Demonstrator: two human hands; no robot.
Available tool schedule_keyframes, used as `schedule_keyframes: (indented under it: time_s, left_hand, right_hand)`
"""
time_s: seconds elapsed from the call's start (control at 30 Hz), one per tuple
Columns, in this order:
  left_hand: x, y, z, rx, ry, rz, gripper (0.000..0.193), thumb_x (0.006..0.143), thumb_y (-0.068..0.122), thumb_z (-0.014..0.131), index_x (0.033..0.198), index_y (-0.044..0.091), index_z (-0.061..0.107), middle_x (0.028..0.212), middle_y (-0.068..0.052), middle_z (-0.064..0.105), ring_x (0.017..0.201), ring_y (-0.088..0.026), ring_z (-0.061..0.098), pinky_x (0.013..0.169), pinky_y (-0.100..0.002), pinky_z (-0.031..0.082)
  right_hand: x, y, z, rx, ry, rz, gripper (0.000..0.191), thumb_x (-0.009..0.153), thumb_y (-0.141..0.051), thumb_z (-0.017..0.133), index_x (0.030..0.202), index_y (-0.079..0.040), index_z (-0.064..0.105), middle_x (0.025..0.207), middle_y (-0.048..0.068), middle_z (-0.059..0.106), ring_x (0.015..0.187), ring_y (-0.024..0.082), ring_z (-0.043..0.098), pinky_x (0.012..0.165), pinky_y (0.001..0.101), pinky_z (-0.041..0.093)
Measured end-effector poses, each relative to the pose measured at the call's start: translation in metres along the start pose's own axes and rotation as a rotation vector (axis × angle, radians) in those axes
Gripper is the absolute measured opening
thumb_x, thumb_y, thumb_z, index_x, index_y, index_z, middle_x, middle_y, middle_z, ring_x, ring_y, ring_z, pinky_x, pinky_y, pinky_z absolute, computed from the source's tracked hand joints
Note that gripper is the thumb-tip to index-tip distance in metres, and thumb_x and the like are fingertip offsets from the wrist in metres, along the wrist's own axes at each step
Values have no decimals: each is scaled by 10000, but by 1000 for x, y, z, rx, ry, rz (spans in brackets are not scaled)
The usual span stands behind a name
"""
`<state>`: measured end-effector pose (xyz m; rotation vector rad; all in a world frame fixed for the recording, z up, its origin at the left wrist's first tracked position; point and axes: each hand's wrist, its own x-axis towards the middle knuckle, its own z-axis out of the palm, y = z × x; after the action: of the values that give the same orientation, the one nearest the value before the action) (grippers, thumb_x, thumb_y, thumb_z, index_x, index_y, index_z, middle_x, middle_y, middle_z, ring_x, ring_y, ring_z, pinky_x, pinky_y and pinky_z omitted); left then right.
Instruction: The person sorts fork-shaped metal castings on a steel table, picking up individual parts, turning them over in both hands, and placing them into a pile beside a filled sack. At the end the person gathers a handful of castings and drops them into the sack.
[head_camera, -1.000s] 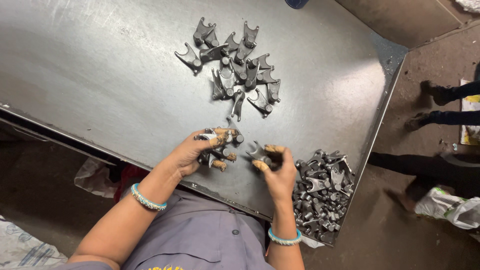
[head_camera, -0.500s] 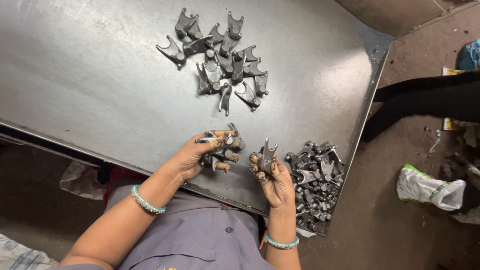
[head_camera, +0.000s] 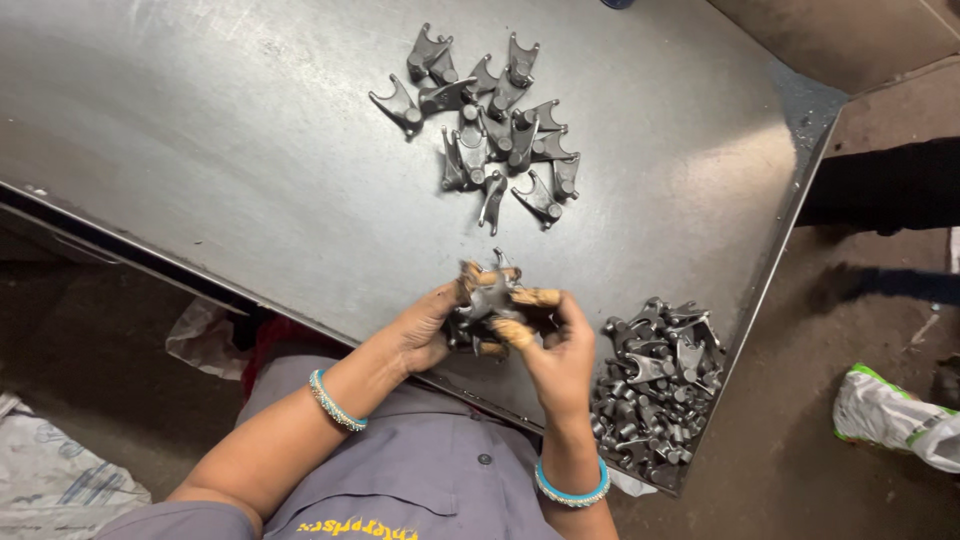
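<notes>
Both hands meet over the near edge of a grey steel table (head_camera: 200, 150). My left hand (head_camera: 430, 325) cups a bunch of small dark forked metal parts (head_camera: 488, 300). From the other side my right hand (head_camera: 560, 350) closes its fingers on the same bunch. Several fingertips wear tan coverings. A flat group of the same forked parts (head_camera: 495, 125) lies spread out on the table farther away. To the right of my right hand, a heap of such parts (head_camera: 655, 380) is piled at the table's near right corner.
The table has a raised rim on its right side (head_camera: 790, 215). Beyond it, on the brown floor, another person's dark-clothed leg (head_camera: 885, 185) crosses the right edge, and a white and green bag (head_camera: 890, 415) lies lower right. Crumpled plastic (head_camera: 205, 335) sits under the table's near edge.
My right hand has come off the heap at the right and joined the left hand on the bunch of parts. The view has shifted, and the person at right has moved.
</notes>
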<state>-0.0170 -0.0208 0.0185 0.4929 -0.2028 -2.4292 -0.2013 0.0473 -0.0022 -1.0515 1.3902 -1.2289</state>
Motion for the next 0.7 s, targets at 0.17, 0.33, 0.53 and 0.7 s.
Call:
schedule_keyframes:
  time_s: [0.17, 0.33, 0.53, 0.7]
  left_hand:
    - [-6, 18, -1, -10, -37, 33, 883, 857, 540, 752, 1538, 54, 469, 1283, -138, 679, 1109, -237, 698, 833, -453, 635]
    - [-17, 39, -9, 36, 34, 104, 930, 829, 558, 768, 1527, 33, 450, 1285, -183, 697, 1094, -274, 705, 803, -435, 615]
    - [-18, 42, -12, -112, -37, 197, 860, 907, 505, 751, 1525, -21, 466, 1240, -135, 685, 1077, -285, 697, 942, -498, 596]
    - [-14, 40, -10, -107, 39, 89, 762, 960, 537, 594, 1467, -24, 497, 1232, -156, 697, 1038, -313, 698, 913, -546, 572]
  right_hand:
    - [19, -18, 9, -48, 40, -98, 430, 779, 20, 849, 1132, 11, 605, 1109, 77, 695, 981, 137, 659, 847, 275, 563]
    - [30, -10, 20, -866, 135, -252, 593, 625, -43, 929, 1145, 8, 651, 1042, 140, 708, 926, 315, 630, 814, 393, 528]
    - [32, 21, 17, -764, 213, -42, 434, 729, -45, 888, 1101, -36, 665, 1036, 123, 708, 934, 263, 689, 820, 360, 558]
    - [24, 41, -20, 101, 103, 63, 427, 804, -4, 855, 1153, -33, 611, 1088, 118, 687, 964, 198, 679, 866, 321, 566]
